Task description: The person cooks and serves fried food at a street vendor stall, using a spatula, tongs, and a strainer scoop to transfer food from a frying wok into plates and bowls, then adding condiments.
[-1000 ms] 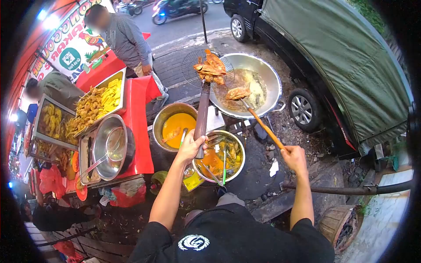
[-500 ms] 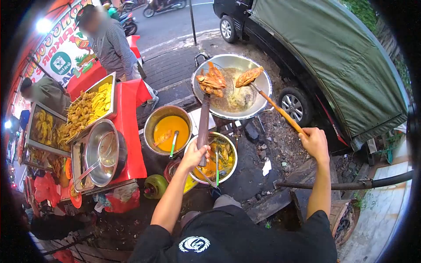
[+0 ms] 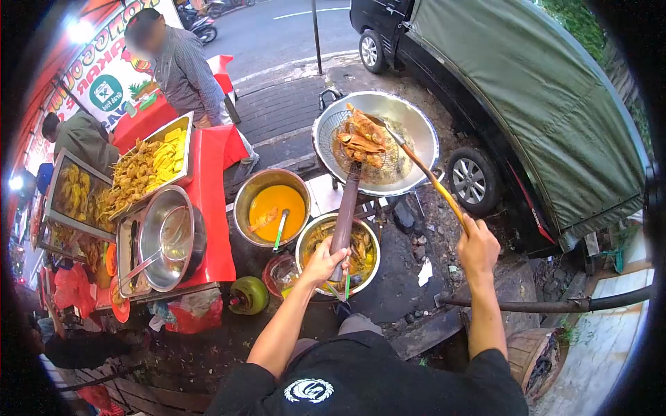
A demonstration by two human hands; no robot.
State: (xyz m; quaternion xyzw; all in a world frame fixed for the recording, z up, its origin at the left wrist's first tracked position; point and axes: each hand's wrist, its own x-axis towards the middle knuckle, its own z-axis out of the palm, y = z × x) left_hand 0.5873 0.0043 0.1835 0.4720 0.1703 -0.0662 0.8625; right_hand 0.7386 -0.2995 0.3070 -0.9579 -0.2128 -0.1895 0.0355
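Pavement [image 3: 277, 111] of grey brick runs between a red worktop [image 3: 211, 201] on the left and a parked car [image 3: 479, 83] under a green cover on the right, with a tarmac road [image 3: 277, 31] beyond. A wide steel wok [image 3: 421, 128] stands on a burner at the kerb. The left hand [image 3: 325, 262] is closed round the dark handle of a wire skimmer [image 3: 345, 208], whose basket rests inside the wok and holds browned fried pieces [image 3: 361, 139]. The right hand [image 3: 477, 246] grips the wooden handle of a spatula [image 3: 433, 182], its blade touching the fried pieces in the basket. Near the left hand, just under the skimmer handle, sits a steel bowl [image 3: 366, 229] of marinated pieces, and beside it a pot [image 3: 244, 201] of yellow sauce with a spoon in it. The worktop carries a tray [image 3: 186, 121] of fried food and a steel basin [image 3: 166, 236]. A person in a grey shirt [image 3: 184, 69] stands at its far end before a printed banner [image 3: 104, 76].
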